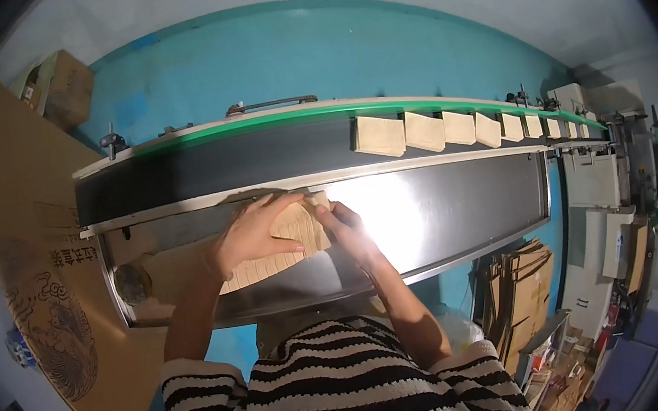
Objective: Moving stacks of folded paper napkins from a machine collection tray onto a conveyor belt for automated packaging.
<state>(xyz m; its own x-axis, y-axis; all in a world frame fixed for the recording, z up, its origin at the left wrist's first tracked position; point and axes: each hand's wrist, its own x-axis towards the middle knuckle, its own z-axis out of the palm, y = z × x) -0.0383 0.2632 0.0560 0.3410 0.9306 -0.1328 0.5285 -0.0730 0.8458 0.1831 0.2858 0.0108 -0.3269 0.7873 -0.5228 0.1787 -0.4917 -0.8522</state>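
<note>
A long row of tan folded paper sheets (263, 271) lies on the steel tray in front of me, packed side by side. My left hand (252, 232) arches over the row, its thumb stretched across the paper and its fingers reaching to the far side. At the row's right end, my right hand (339, 224) is closed, pinching the far corner of the end stack between thumb and fingers. Both hands nearly meet at that corner. A round, dark, clear-looking object (132, 283) sits at the row's left end.
Beyond the steel tray (458, 199), a dark conveyor belt (258, 153) carries several tan paper stacks (379, 135) on its right half. A green strip runs along its far edge. A large cardboard sheet (51, 261) stands at left. Flattened cartons (521, 289) lean at lower right.
</note>
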